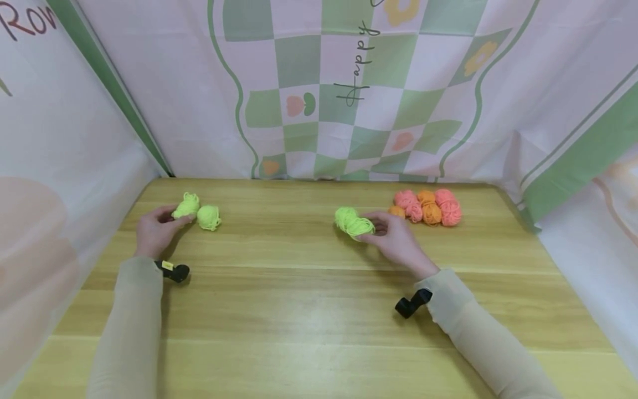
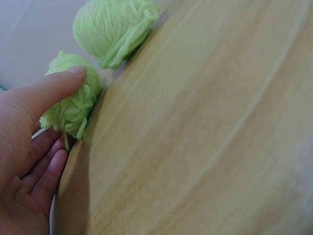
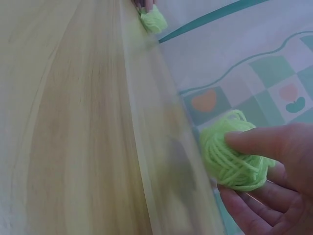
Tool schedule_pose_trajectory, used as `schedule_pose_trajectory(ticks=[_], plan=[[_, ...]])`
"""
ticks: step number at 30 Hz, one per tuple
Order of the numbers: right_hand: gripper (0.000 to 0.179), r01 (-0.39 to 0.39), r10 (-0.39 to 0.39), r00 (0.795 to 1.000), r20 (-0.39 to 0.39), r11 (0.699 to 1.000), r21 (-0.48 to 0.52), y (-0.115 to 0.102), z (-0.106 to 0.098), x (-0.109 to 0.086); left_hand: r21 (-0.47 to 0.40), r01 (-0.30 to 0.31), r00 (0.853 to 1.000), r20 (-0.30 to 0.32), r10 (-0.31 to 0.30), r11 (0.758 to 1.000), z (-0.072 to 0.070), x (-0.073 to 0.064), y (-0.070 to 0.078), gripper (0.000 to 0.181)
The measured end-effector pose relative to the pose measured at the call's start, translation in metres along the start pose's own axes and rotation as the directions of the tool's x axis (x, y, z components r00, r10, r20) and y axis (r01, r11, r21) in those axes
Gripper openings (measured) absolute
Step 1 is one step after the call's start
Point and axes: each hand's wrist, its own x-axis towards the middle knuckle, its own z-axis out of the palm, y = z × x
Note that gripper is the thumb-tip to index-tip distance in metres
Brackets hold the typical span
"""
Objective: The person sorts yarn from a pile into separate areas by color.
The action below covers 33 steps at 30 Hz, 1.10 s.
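Note:
At the left of the table, my left hand holds a yellow-green ball of yarn between thumb and fingers, low at the tabletop. Just right of it lies a second yellow-green yarn ball; the left wrist view shows this neighbouring ball beyond the held one. My right hand grips another yellow-green skein of yarn, thumb on one side and fingers beneath. In the right wrist view that skein appears raised above the table, with its shadow on the wood.
Behind my right hand, at the table's back right, pink yarn and orange yarn sit in a row, one orange ball partly hidden by the hand. A patterned curtain hangs along the back edge of the wooden table.

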Motion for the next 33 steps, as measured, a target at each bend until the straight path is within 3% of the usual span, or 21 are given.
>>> schedule_pose_trajectory(ticks=[24,33], plan=[[0.042,0.017,-0.016,1.000,-0.014,0.999,0.044,-0.014,0.025,0.007,-0.004,-0.007,1.000,-0.002,0.007,1.000,0.000,0.000,0.000,0.066],[0.041,0.068,-0.068,0.998,-0.011,0.996,0.064,-0.017,0.036,0.008,-0.005,-0.010,1.000,0.005,0.010,1.000,-0.001,-0.001,0.000,0.067]])
